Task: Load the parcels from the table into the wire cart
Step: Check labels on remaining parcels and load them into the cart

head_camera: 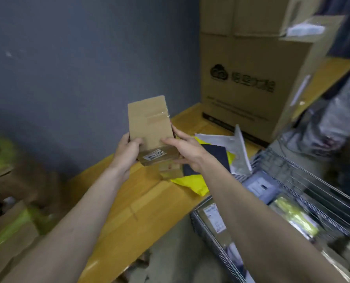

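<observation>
A small brown cardboard parcel with a white label on its near end is held upright above the wooden table. My left hand grips its lower left side and my right hand grips its lower right side. More parcels lie on the table behind: a yellow mailer, a dark flat packet, a grey mailer and a small brown box. The wire cart stands at the lower right and holds several packets.
A large printed carton stands at the table's far end with another stacked on it. Cardboard boxes with green tape are piled at the left. A blue-grey wall runs behind the table. Grey bagged goods lie beyond the cart.
</observation>
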